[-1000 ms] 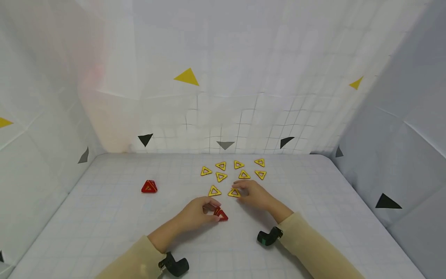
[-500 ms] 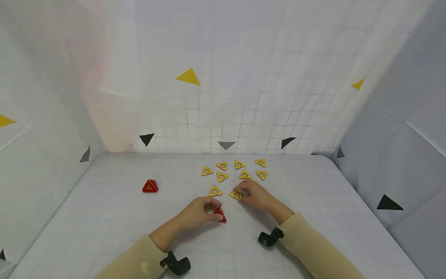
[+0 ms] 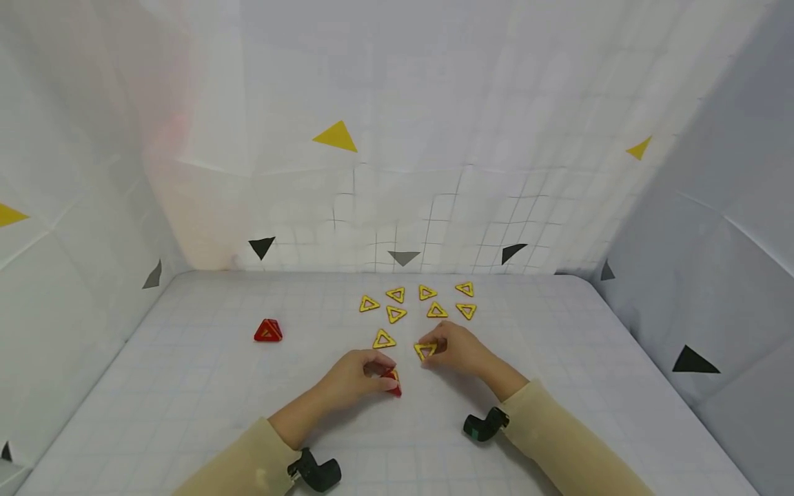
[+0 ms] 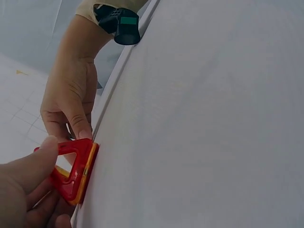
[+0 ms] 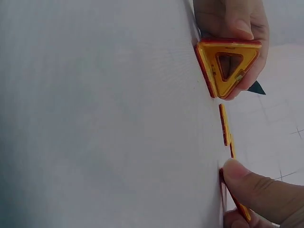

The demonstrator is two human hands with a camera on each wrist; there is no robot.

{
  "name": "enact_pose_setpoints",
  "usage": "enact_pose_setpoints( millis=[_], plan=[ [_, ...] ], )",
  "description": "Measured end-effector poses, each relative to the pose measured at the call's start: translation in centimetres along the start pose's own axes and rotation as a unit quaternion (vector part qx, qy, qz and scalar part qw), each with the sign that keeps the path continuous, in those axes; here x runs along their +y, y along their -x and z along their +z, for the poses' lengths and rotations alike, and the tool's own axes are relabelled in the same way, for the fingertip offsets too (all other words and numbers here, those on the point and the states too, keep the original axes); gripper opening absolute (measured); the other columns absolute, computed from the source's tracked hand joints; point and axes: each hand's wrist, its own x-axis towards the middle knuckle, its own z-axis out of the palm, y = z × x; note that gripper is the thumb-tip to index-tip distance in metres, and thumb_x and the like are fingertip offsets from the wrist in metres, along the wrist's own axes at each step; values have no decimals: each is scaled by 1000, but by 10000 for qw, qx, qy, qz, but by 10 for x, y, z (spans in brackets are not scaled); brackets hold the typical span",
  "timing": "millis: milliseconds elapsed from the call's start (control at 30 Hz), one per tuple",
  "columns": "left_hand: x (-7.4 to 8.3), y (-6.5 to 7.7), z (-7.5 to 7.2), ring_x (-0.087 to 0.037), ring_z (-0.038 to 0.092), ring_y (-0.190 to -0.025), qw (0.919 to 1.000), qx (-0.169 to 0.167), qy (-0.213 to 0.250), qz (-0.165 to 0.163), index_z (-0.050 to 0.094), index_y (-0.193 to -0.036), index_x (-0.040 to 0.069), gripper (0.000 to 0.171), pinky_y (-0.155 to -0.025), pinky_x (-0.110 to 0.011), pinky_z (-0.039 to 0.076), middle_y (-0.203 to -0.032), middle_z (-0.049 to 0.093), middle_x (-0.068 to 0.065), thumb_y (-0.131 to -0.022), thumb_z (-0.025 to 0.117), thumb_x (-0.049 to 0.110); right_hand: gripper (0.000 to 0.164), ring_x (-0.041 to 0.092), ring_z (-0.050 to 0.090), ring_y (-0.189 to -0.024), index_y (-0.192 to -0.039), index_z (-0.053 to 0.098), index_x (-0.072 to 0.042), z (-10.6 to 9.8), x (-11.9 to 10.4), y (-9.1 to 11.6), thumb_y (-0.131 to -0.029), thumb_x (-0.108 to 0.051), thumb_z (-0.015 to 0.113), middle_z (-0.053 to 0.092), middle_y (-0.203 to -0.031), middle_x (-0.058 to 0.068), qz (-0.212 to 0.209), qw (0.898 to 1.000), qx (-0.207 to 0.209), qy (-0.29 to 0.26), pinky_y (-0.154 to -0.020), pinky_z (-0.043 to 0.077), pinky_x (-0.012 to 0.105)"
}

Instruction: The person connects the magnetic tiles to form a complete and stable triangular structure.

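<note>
Left hand (image 3: pixel 347 379) grips joined red triangles (image 4: pixel 81 164), right hand (image 3: pixel 460 350) pinches a yellow triangle (image 3: pixel 419 350); a slackened left grip could let the red pieces topple.

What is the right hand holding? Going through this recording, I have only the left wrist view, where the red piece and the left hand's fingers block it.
Observer: The head view shows the right hand pinching a yellow triangle with an open centre.
Operator: Is there anything else red about, besides the red piece in the left hand?
Observer: Yes, a red pyramid sits on the table, off to the person's left and apart from both hands.
Operator: And how many loose triangles lie on the table?
Observer: I count eight loose yellow triangles in the head view, not including the pinched one.
</note>
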Motion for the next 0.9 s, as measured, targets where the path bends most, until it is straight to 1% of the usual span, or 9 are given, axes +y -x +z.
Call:
enact_pose_setpoints(
  millis=[100,233,433,567,733,900],
  plan=[
    [0,0,-1,-10,64,-95,10000,-20,11,53,73,-116,10,33,-85,-31,50,-102,71,7,-88,79,27,37,11,54,-77,-111,77,-15,-2,-2,2,-76,-19,89,60,-91,-7,28,9999,-112,89,-68,46,27],
    [0,1,-2,-11,64,-95,10000,-18,3,37,73,-116,10,34,-85,-31,50,-103,71,6,-87,79,27,36,11,54,-78,-111,76,-13,-4,-5,5,-77,-18,88,63,-90,-8,-72,9996,-256,119,-69,47,27],
    [-1,1,-2,-11,62,-95,9999,50,0,-111,74,-116,14,34,-84,-33,50,-106,72,6,-87,79,30,30,12,55,-79,-105,77,-16,-3,-3,8,-77,-21,88,65,-86,-10,-71,9994,-334,-82,-71,48,29],
    [0,1,-1,-12,62,-96,9998,111,65,-155,74,-116,13,34,-85,-34,49,-107,72,5,-87,79,30,30,12,56,-78,-103,77,-17,-3,0,9,-76,-23,88,64,-83,-9,-107,9991,-360,-220,-70,47,28],
    [0,2,-1,-12,64,-99,9998,167,125,-77,73,-116,13,33,-87,-34,49,-109,72,5,-88,79,29,28,13,57,-79,-102,77,-18,-2,2,11,-77,-24,88,66,-84,-9,-96,9982,-406,-438,-70,49,28],
    [-3,1,-1,-11,65,-99,9997,200,165,6,74,-115,12,32,-89,-33,49,-108,72,5,-88,79,29,25,13,58,-81,-102,77,-20,0,3,13,-79,-24,87,67,-87,-10,-20,9974,-492,-525,-73,49,28]
  ],
)
